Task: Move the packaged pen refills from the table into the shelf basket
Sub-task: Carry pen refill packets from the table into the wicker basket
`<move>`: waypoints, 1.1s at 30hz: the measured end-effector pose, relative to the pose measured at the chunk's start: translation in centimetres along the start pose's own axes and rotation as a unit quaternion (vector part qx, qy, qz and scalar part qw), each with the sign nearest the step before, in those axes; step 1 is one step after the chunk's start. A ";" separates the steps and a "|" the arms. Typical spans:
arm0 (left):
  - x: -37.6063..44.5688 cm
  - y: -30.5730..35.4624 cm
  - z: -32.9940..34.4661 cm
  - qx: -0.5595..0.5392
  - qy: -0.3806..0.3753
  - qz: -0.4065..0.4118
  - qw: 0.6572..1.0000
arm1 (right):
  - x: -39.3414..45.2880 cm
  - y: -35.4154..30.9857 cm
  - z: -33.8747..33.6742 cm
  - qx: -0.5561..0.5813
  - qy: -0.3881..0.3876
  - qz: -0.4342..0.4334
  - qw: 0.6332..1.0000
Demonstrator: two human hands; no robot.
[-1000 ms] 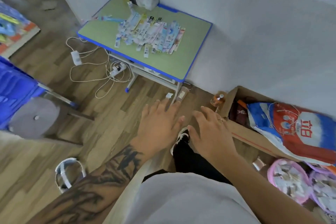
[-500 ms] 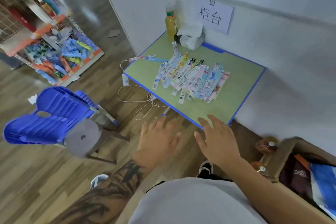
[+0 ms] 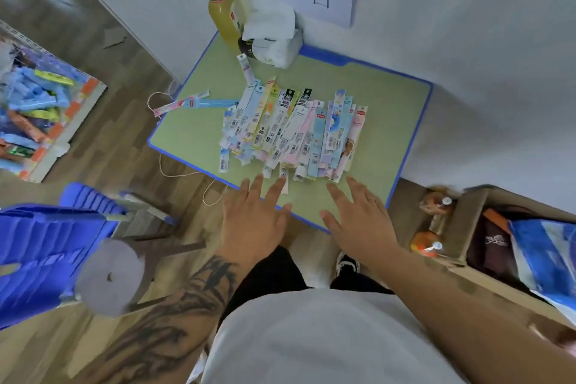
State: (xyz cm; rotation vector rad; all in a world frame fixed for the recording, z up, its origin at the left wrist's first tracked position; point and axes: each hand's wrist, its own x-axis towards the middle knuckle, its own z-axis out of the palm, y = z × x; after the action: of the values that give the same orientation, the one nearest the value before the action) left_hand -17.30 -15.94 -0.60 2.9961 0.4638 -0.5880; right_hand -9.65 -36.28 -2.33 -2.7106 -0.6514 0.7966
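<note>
- Both palms down, fingers spread, holding nothing: left hand [image 3: 254, 221], right hand [image 3: 358, 221].
- Packaged pen refills [image 3: 290, 131] fanned on green table [image 3: 389, 109], twelve o'clock from both hands.
- Long axes running twelve-to-six.
- Left fingertips nearer the pile.

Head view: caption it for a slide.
Both open hands, left hand and right hand, reach toward colourful packaged pen refills.
</note>
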 end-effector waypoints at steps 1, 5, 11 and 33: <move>1.1 -0.7 0.1 -0.005 -0.002 0.010 1.000 | 0.5 -0.4 0.1 0.004 -0.003 0.010 1.000; 6.3 -3.5 -0.4 -0.044 -0.032 0.046 0.997 | 3.0 -2.5 0.0 0.023 0.018 0.059 0.998; 12.7 -8.7 -2.5 -0.078 -0.083 0.104 0.988 | 6.2 -7.4 -0.3 0.070 0.053 0.147 0.985; 28.0 -10.6 -4.5 -0.161 -0.139 0.073 0.974 | 19.6 -14.8 -0.9 0.048 0.079 0.361 0.928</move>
State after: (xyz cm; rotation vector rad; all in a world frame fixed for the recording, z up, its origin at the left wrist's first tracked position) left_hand 5.80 2.49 -6.97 2.5629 0.2839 -0.8152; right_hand 0.47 -14.10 -5.31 -2.8710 0.4508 0.7009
